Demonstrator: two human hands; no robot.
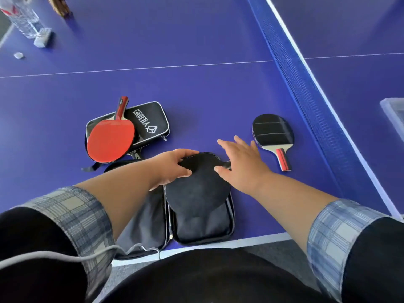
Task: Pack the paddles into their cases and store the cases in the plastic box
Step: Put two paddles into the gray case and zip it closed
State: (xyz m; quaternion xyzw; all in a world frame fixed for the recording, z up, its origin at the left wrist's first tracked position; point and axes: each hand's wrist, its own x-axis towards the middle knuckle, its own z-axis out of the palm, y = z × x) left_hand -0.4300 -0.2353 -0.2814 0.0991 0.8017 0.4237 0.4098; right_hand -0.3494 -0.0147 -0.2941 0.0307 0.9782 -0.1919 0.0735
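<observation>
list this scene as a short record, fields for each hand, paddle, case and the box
left hand: grips the black paddle by its edge
right hand: open, fingers spread, over that paddle's handle end
open case: lies unzipped under the black paddle
red paddle: lies on the logo case
third paddle: bare on the table, near the net
plastic box: beyond the net, cut off at right

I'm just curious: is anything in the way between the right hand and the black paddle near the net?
Nothing visible. Only bare blue table separates the right hand from that black paddle; the left hand grips the cased paddle.
</observation>
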